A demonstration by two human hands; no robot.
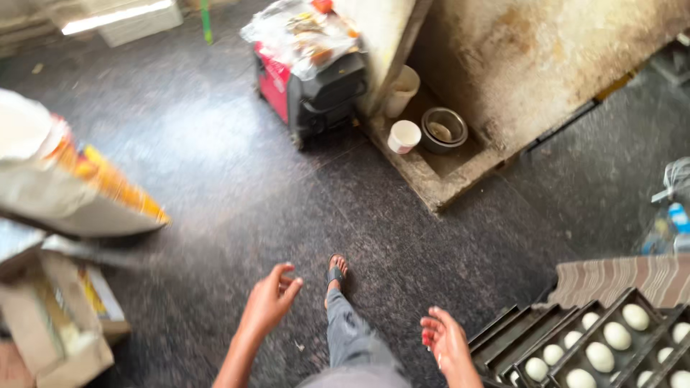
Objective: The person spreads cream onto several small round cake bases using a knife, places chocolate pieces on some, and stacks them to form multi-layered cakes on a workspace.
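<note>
I see both hands empty and released. The left hand point(269, 302) hangs with fingers loosely curled over the dark speckled floor point(215, 179); the right hand point(447, 341) is spread, palm partly up, just beside the dark metal baking trays point(532, 330), not touching them.

Hidden or unclear items:
- The trays are cut off at the lower right edge; I can count only some of the pale dough rounds point(617, 335) in their slots.
- A striped cloth point(618, 276) beyond the trays is partly cropped.
- Far right of the right hand, a blue-and-white object point(672, 223) is too blurred to identify.
- My own body hides the floor between the hands — only one trouser leg and a sandalled foot point(335, 271) show.

Packages:
- Left of the left hand, a large white sack point(65, 179) with an orange-yellow printed band, motion-blurred.
- Below it, an open cardboard box point(57, 323), contents unclear.
- Well ahead of both hands, a red-and-black machine point(309, 90) topped by a clear plastic bag point(302, 29); beside it a white cup point(404, 135) and a steel bowl point(443, 129).
</note>
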